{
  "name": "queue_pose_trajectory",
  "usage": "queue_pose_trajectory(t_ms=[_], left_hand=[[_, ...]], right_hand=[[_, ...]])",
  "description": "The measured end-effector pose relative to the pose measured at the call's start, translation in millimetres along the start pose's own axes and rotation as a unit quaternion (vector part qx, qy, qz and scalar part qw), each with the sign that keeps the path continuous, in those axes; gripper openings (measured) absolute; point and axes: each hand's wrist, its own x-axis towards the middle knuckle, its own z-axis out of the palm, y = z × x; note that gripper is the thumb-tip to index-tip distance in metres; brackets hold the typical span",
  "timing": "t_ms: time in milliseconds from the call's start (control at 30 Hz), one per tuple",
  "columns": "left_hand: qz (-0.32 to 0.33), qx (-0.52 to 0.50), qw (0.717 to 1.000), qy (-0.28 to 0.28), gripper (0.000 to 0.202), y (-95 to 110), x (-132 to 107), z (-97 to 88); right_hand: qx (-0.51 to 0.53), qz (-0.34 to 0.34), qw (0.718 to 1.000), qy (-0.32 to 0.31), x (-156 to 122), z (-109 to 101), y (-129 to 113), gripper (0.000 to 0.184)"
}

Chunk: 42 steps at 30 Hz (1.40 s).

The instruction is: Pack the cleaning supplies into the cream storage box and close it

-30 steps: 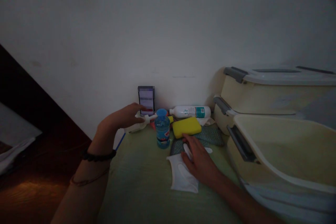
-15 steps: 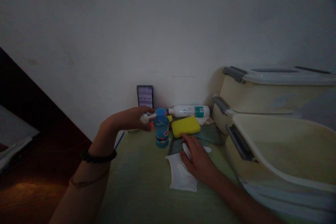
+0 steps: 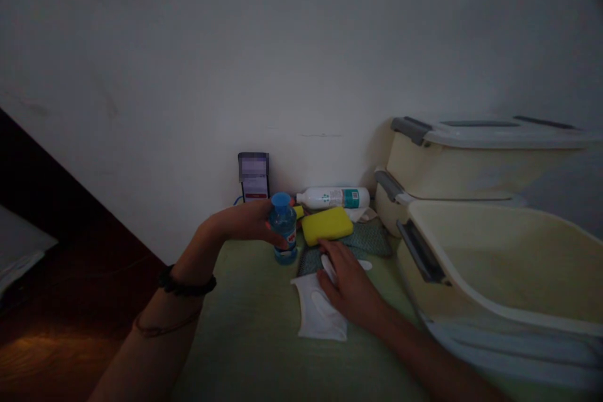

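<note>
My left hand (image 3: 247, 221) is wrapped round a small clear bottle of blue liquid (image 3: 285, 226) with a blue cap. The thumb lies across its front near the label, and the fingers pass behind. The bottle stands upright on the green tabletop. My right hand (image 3: 348, 282) is closed over a slim white object (image 3: 328, 269); a rounded white end shows past the knuckles, and its kind is hidden. Under that hand lies a white cloth (image 3: 320, 314). Just beyond its fingertips is a yellow sponge (image 3: 327, 226), resting on a grey-green mesh cloth (image 3: 372, 237).
A white bottle (image 3: 333, 198) lies on its side along the wall. Left of it, a phone (image 3: 254, 179) stands against the wall. Cream storage bins (image 3: 424, 254) with grey latches are stacked on the right. The green tabletop (image 3: 245, 326) ends at the left above a dark floor.
My left hand has moved right and closed round the blue bottle. The phone screen has changed. My right hand stays on the white object, and the view has shifted slightly.
</note>
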Motion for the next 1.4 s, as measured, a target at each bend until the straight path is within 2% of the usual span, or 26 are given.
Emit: queue_pose_trajectory(t_ms=[300,433,567,800,933,1033,1133,1200,1267,1333,1400], left_hand=[[-0.003,0.019,1.0,-0.009,0.05,1.7,2.6,0.3],[0.009,0.039,0.999,-0.014,0.039,2.3,3.2,0.3],[0.026,0.037,0.999,-0.001,0.045,1.1,4.1,1.2],[0.029,0.037,0.996,0.08,0.048,-8.2,15.3,10.0],[0.049,0.022,0.992,0.116,0.052,-3.7,17.7,12.5],[0.068,-0.026,0.984,0.16,0.047,4.4,13.0,11.3],[0.103,-0.107,0.963,0.225,0.045,16.8,6.2,12.0],[0.135,-0.171,0.939,0.265,0.045,26.2,2.9,14.6],[0.186,-0.249,0.903,0.297,0.044,34.3,0.9,17.7],[0.238,-0.312,0.86,0.326,0.04,39.8,-1.1,19.1],[0.263,-0.34,0.835,0.343,0.037,42.4,-4.3,17.8]], right_hand=[[-0.017,0.016,1.0,-0.016,2.5,-4.4,-4.8,0.049],[-0.011,0.016,1.0,-0.011,2.4,-4.6,-5.0,0.049],[-0.003,0.013,1.0,-0.009,1.2,-3.2,-2.7,0.051],[0.012,0.015,1.0,-0.009,1.4,-1.8,-0.6,0.049],[0.032,0.016,0.999,-0.003,-0.8,-3.4,-2.1,0.048],[0.062,0.02,0.998,0.001,1.1,-12.7,-13.8,0.053],[0.149,0.044,0.988,-0.025,15.6,-32.1,-37.8,0.06],[0.202,0.032,0.977,-0.067,32.6,-48.6,-56.1,0.058],[0.206,0.043,0.973,-0.095,51.3,-64.8,-71.3,0.047],[0.212,0.071,0.967,-0.118,66.7,-77.6,-80.8,0.046],[0.204,0.087,0.967,-0.121,76.0,-85.1,-84.8,0.042]])
